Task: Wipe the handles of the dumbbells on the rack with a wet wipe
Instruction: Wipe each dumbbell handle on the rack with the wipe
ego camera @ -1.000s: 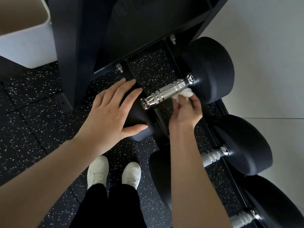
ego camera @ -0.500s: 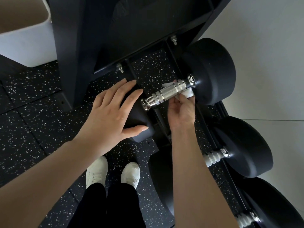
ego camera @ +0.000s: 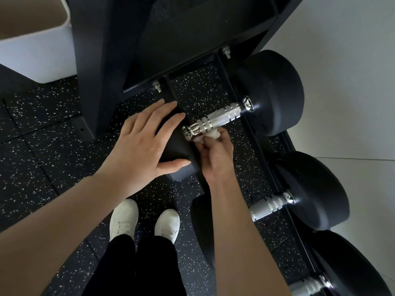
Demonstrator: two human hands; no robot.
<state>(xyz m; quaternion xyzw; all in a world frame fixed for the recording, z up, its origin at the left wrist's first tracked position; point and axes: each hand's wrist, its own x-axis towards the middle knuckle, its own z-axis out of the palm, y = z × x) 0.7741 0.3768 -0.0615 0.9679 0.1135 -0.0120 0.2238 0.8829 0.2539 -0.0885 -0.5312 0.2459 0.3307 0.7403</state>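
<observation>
One wet wipe [ego camera: 211,136] sits between right hand [ego camera: 216,155] and handle [ego camera: 217,120].

Knurled shiny metal handle [ego camera: 218,119], matt black rubber heads [ego camera: 275,92], speckled rubber floor [ego camera: 42,129]

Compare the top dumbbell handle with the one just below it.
The top handle has the wipe held against its near end by the right hand; the second handle is untouched. The top handle shows end to end; the second handle's near part hides behind the right forearm. Both are knurled chrome with ringed grooves, slanting alike.
</observation>
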